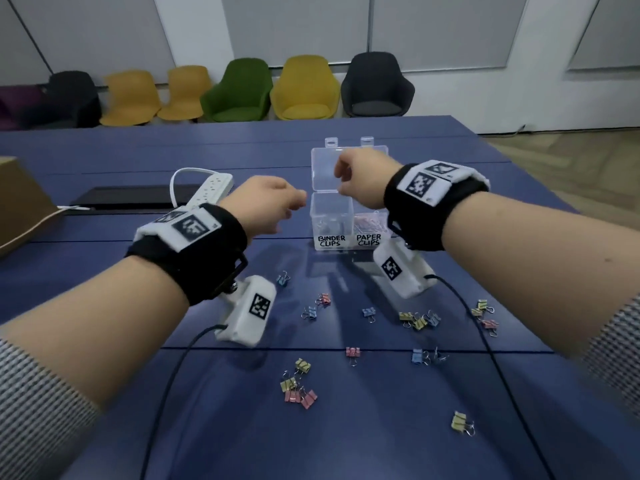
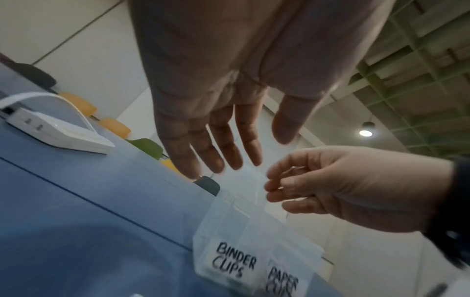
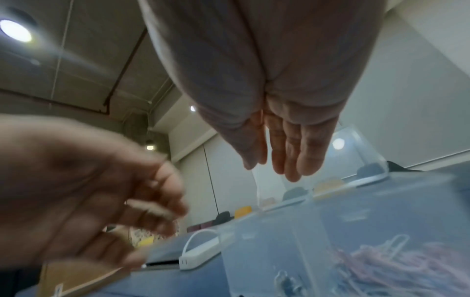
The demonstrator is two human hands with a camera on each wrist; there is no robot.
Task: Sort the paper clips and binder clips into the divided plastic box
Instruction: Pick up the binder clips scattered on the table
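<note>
Already both hands hovered above the divided plastic box (image 1: 349,220): the left hand (image 1: 266,206) loosely open and holding nothing, the right hand (image 1: 360,174) with fingers bent, seemingly holding nothing either. Paper clips (image 1: 372,221) lay in their labelled compartment, while binder clips (image 1: 419,320) were scattered across the counter (image 1: 104,271). A clip released off-centre might land in the wrong side.
</note>
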